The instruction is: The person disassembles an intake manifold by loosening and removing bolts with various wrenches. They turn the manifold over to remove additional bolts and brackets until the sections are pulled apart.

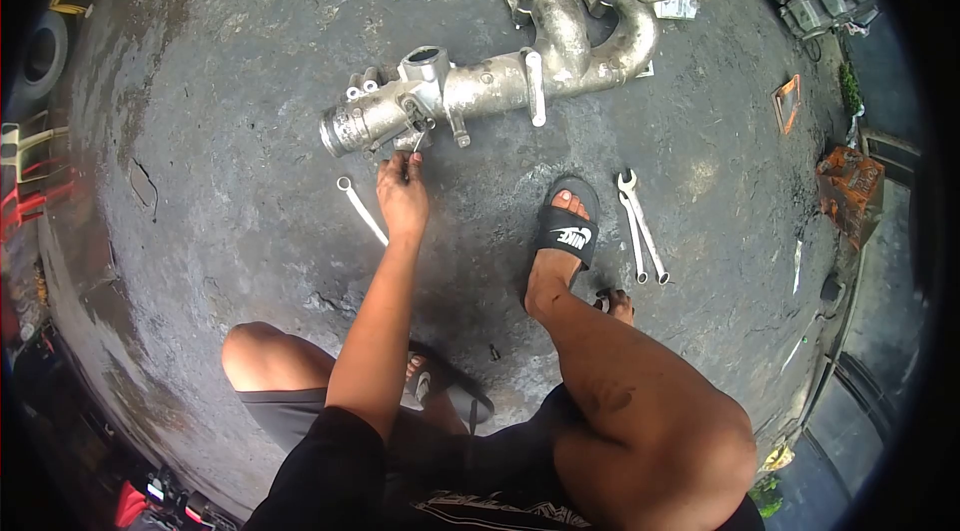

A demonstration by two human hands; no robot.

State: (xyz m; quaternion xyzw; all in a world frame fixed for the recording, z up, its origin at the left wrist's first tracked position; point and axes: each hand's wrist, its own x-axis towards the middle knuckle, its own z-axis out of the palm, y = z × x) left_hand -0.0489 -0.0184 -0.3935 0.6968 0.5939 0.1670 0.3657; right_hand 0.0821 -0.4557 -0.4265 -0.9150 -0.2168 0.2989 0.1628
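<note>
A silvery, grimy metal pipe assembly (485, 89) with curved branches lies on the dark ground. My left hand (402, 193) is at the lower edge of its left part, fingers pinched on a thin metal piece (418, 141) that touches the fitting there; its full shape is unclear. Mostly hidden behind my right leg, my right hand (620, 307) shows only some fingers, closed around a small dark thing. A combination wrench (362, 210) lies just left of my left forearm. Two more wrenches (643, 231) lie together on the ground, right of my sandalled foot (568, 231).
A small dark piece (494, 353) lies between my feet. At the far right are an orange frame (788, 103) and a rusty orange box (850, 193). Engine parts (825, 1) stand at the upper right. A tire (42, 56) is at the left edge.
</note>
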